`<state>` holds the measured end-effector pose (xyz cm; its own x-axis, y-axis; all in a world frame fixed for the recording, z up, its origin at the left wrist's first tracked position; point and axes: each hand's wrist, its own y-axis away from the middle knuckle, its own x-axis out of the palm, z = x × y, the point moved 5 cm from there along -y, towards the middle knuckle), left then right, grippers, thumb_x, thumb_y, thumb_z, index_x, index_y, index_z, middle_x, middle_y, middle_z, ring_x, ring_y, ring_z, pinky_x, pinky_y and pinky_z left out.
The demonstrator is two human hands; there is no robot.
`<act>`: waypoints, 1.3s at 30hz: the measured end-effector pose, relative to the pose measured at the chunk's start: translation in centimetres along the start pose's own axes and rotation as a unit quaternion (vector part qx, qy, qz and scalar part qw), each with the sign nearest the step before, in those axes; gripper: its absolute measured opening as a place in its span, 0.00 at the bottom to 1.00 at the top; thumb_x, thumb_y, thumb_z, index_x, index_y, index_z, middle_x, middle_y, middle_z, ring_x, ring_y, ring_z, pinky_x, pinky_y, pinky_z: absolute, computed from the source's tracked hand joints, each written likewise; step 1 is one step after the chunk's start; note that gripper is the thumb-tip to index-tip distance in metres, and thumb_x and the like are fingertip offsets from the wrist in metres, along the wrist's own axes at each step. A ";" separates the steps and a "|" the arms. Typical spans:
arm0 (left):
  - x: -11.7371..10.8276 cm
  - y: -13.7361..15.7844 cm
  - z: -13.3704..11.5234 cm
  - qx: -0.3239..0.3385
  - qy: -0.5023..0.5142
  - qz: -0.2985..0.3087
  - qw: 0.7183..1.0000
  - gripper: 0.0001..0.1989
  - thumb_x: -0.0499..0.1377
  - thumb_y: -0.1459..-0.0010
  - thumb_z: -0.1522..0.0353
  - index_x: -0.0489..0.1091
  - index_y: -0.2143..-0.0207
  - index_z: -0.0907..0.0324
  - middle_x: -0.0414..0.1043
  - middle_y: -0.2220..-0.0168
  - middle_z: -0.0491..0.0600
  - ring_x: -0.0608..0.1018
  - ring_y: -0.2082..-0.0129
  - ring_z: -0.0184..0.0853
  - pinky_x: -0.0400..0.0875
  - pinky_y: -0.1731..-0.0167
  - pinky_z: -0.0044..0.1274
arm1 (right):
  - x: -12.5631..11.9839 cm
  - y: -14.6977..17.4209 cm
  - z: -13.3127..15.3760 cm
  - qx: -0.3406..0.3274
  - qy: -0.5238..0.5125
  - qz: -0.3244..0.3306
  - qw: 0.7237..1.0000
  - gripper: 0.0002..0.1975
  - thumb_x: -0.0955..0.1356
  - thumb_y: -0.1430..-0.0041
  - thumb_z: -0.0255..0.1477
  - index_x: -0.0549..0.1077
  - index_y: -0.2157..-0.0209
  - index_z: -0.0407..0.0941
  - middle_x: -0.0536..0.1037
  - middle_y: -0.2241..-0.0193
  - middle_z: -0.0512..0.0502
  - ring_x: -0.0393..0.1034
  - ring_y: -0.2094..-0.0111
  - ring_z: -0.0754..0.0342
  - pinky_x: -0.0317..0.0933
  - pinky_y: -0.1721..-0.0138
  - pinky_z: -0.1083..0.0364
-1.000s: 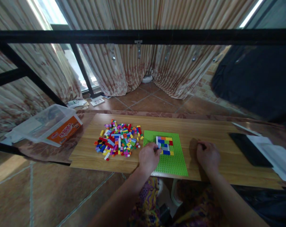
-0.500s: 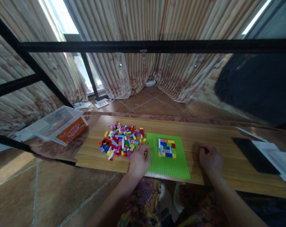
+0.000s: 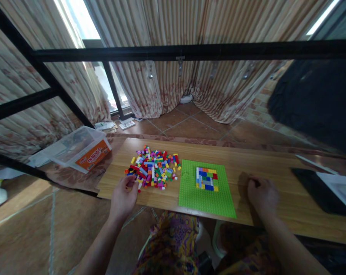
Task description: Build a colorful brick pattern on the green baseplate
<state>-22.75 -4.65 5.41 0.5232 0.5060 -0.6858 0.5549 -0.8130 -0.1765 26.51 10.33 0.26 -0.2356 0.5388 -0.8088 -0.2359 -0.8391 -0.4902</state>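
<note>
Colourful toy bricks (image 3: 152, 170) lie in a loose pile on the wooden table. At the pile's near left edge is my left hand (image 3: 123, 196), its thumb and fingers curved and apart among the outer bricks, with no brick visibly held. To the right of the pile lies a green baseplate (image 3: 190, 198). A small block of multicoloured bricks (image 3: 206, 178) is built on it, with white, blue, yellow, red and orange pieces. My right hand (image 3: 263, 196) rests on the table right of the baseplate, loosely curled into a fist, and nothing shows in it.
A clear plastic box (image 3: 81, 143) with an orange label stands left of the table (image 3: 161, 143). On the table's right side lie a black flat object (image 3: 316, 191) and white papers (image 3: 336, 187). A black metal bar (image 3: 167, 52) crosses in front of the curtains.
My left hand has moved left, from between the pile and the baseplate to the pile's near left edge. My right hand stays in place, and the view has shifted slightly.
</note>
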 end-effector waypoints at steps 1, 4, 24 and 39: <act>-0.2 0.3 0.3 0.000 -0.011 0.006 1.000 0.16 0.56 0.47 0.59 0.72 0.61 0.59 0.75 0.66 0.51 0.76 0.67 0.39 0.72 0.62 0.31 | 0.0 0.0 0.0 -0.002 0.000 -0.001 1.000 0.18 0.61 0.43 0.33 0.80 0.65 0.40 0.76 0.68 0.37 0.66 0.68 0.47 0.57 0.67 0.51; -0.1 1.1 1.1 0.000 -0.043 0.019 0.999 0.18 0.57 0.48 0.57 0.72 0.60 0.59 0.76 0.64 0.52 0.76 0.66 0.40 0.72 0.62 0.31 | -0.1 0.0 0.1 -0.004 0.005 0.006 1.000 0.19 0.60 0.42 0.33 0.80 0.64 0.39 0.76 0.69 0.37 0.66 0.68 0.47 0.56 0.67 0.51; 1.7 2.0 0.1 -0.019 -0.067 0.046 0.997 0.13 0.56 0.46 0.62 0.72 0.59 0.56 0.77 0.63 0.50 0.78 0.64 0.39 0.71 0.63 0.28 | 0.0 -0.1 0.0 0.000 0.012 0.009 1.000 0.18 0.61 0.43 0.33 0.80 0.65 0.39 0.76 0.68 0.37 0.66 0.69 0.47 0.57 0.67 0.51; 2.2 2.1 -0.1 0.032 0.022 -0.011 0.999 0.14 0.57 0.46 0.64 0.74 0.58 0.57 0.75 0.60 0.52 0.77 0.64 0.40 0.74 0.61 0.30 | -0.2 0.0 0.3 -0.006 -0.006 0.014 1.000 0.17 0.61 0.43 0.32 0.79 0.64 0.39 0.76 0.69 0.37 0.66 0.67 0.47 0.58 0.64 0.51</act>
<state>-20.35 -5.22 3.56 0.5405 0.5349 -0.6494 0.5244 -0.8178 -0.2372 26.30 10.26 0.56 -0.2534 0.5151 -0.8188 -0.2183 -0.8550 -0.4704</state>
